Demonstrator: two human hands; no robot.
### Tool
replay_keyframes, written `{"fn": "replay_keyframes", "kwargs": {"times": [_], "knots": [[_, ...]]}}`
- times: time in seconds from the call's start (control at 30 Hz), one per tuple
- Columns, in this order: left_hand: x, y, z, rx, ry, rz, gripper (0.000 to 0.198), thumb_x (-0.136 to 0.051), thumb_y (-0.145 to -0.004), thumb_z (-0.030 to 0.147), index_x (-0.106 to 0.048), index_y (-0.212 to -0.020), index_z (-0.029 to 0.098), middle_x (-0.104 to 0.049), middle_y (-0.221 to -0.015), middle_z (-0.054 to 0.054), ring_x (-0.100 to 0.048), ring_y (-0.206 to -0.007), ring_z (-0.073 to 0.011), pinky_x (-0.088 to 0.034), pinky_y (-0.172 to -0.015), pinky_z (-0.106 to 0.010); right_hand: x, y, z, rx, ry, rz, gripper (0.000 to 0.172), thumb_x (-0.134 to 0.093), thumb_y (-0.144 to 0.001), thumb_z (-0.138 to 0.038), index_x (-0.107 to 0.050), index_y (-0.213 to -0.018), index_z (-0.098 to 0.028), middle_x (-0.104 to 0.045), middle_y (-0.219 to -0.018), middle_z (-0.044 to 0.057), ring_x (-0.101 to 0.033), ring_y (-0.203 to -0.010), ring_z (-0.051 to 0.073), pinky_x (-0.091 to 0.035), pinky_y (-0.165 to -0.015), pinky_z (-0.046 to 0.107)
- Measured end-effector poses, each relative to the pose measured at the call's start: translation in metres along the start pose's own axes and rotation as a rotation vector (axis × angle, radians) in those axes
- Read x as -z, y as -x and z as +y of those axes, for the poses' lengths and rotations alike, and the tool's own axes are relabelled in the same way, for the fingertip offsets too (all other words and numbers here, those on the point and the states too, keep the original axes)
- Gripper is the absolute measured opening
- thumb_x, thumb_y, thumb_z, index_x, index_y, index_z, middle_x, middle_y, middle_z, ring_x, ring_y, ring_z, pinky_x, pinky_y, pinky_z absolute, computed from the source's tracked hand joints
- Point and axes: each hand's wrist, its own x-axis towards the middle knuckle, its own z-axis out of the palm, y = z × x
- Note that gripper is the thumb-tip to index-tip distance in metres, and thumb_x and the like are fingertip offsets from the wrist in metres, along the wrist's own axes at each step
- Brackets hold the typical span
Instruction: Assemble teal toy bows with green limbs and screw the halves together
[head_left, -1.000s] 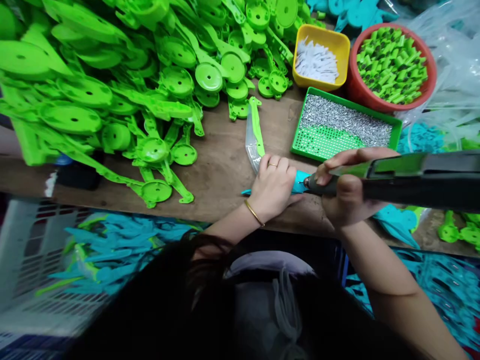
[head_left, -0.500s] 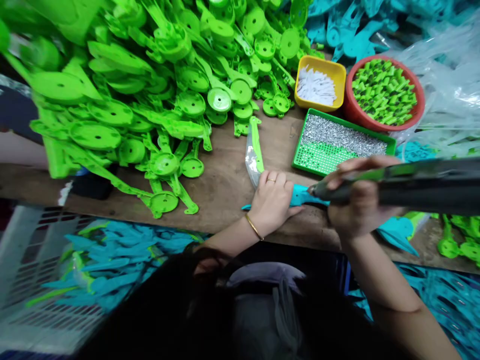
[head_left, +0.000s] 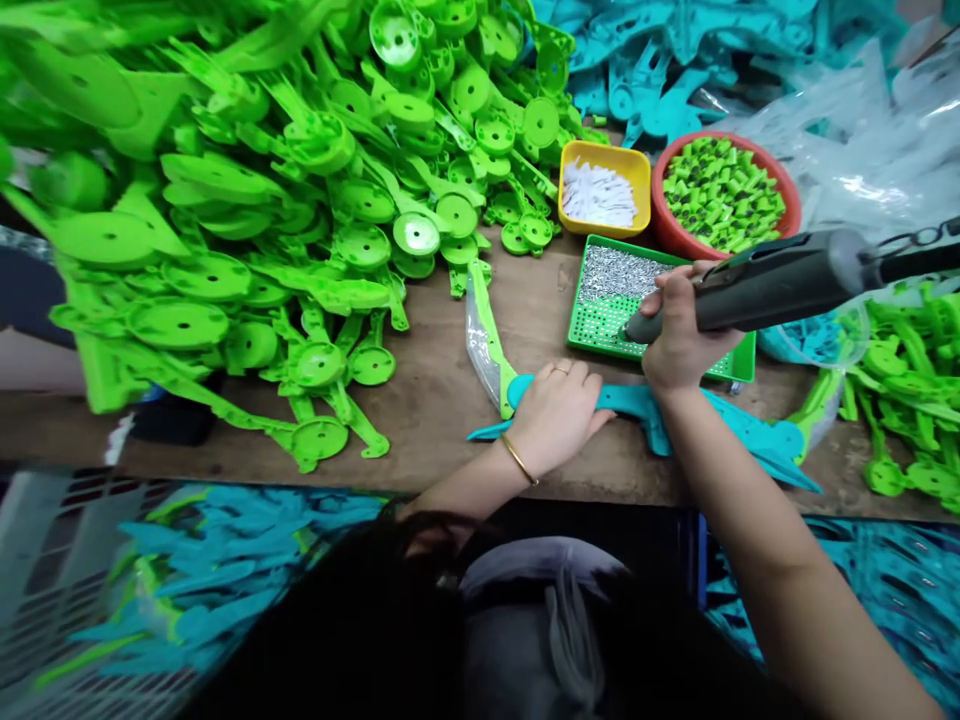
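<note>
Across the bench lies a blue plastic part [head_left: 630, 400], with a green-and-clear curved blade piece [head_left: 487, 345] sticking out at its left end. My left hand [head_left: 555, 415] is closed over the blue part's left portion, pressing it against the wood. In my right hand [head_left: 679, 335] is a dark electric screwdriver [head_left: 780, 280], its fingers wrapped round the body. The screwdriver's tip points down over the green perforated tray [head_left: 581, 325], near the small silver screws [head_left: 622, 272] in it; whether the tip touches one I cannot tell.
A large heap of green plastic parts [head_left: 300, 180] covers the left and back. Behind the tray stand a yellow bin [head_left: 568, 215] of white pieces and a red bowl [head_left: 664, 215] of green caps. More green parts [head_left: 907, 380] lie at right. Below the bench edge are blue pieces [head_left: 247, 550].
My right hand has lifted the screwdriver from the blue part and moved it up to the screw tray. My left hand stays on the part. The camera view has shifted slightly.
</note>
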Motion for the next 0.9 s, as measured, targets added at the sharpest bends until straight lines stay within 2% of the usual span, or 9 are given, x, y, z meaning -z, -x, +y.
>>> {"fn": "replay_keyframes", "kwargs": {"times": [0.13, 0.23, 0.37, 0.43, 0.53, 0.73, 0.9], "knots": [[0.001, 0.002, 0.000, 0.016, 0.025, 0.008, 0.033, -0.055, -0.089, 0.046, -0.061, -0.094, 0.014, -0.060, -0.093, -0.008, -0.054, -0.096, -0.0262, -0.042, -0.084, -0.037, 0.000, -0.008, -0.006, 0.039, -0.068, -0.010, 0.026, -0.071, -0.075, -0.032, -0.057, -0.095, -0.022, -0.066, -0.076, -0.005, -0.056, -0.046, 0.007, -0.047, -0.045, 0.024], [0.002, 0.002, 0.001, 0.037, 0.033, 0.021, 0.035, -0.055, -0.088, 0.047, -0.060, -0.100, 0.014, -0.059, -0.098, -0.009, -0.053, -0.097, -0.0262, -0.042, -0.082, -0.037, 0.005, -0.009, -0.028, 0.112, -0.163, -0.027, 0.020, -0.069, -0.079, -0.030, -0.061, -0.097, -0.024, -0.069, -0.077, -0.005, -0.055, -0.045, 0.006, -0.044, -0.043, 0.022], [0.002, 0.002, 0.001, 0.033, 0.030, 0.022, 0.036, -0.054, -0.089, 0.047, -0.059, -0.100, 0.013, -0.057, -0.099, -0.010, -0.052, -0.097, -0.0262, -0.041, -0.082, -0.037, 0.018, 0.008, -0.063, 0.110, -0.137, -0.133, 0.020, -0.066, -0.081, -0.035, -0.063, -0.100, -0.029, -0.067, -0.078, -0.006, -0.052, -0.044, 0.005, -0.042, -0.040, 0.021], [0.002, 0.002, 0.001, 0.041, 0.031, 0.017, 0.034, -0.054, -0.089, 0.046, -0.059, -0.098, 0.013, -0.057, -0.098, -0.010, -0.052, -0.095, -0.0264, -0.041, -0.081, -0.037, 0.023, 0.021, -0.071, 0.093, -0.101, -0.185, 0.023, -0.067, -0.080, -0.036, -0.062, -0.101, -0.031, -0.066, -0.078, -0.007, -0.052, -0.044, 0.006, -0.043, -0.041, 0.021], [0.003, 0.002, 0.001, 0.043, 0.037, 0.023, 0.033, -0.056, -0.088, 0.045, -0.059, -0.097, 0.013, -0.057, -0.097, -0.010, -0.052, -0.095, -0.0266, -0.041, -0.081, -0.037, 0.028, 0.036, -0.067, 0.080, -0.081, -0.204, 0.028, -0.069, -0.078, -0.035, -0.060, -0.104, -0.031, -0.064, -0.079, -0.006, -0.052, -0.047, 0.006, -0.044, -0.043, 0.022], [0.000, 0.001, 0.001, 0.016, 0.052, 0.026, 0.027, -0.052, -0.090, 0.040, -0.059, -0.093, 0.014, -0.057, -0.094, -0.009, -0.052, -0.096, -0.0258, -0.041, -0.080, -0.036, 0.040, 0.049, -0.041, 0.027, 0.008, -0.311, 0.031, -0.067, -0.079, -0.036, -0.055, -0.107, -0.033, -0.055, -0.070, -0.006, -0.054, -0.051, 0.010, -0.046, -0.048, 0.026], [0.003, 0.001, -0.003, 0.029, 0.074, -0.004, 0.027, -0.053, -0.090, 0.040, -0.060, -0.095, 0.014, -0.057, -0.097, -0.009, -0.053, -0.096, -0.0256, -0.043, -0.080, -0.036, 0.039, 0.044, -0.045, 0.016, 0.002, -0.403, 0.035, -0.067, -0.078, -0.036, -0.054, -0.111, -0.033, -0.060, -0.073, -0.006, -0.055, -0.051, 0.010, -0.048, -0.046, 0.027]]}}
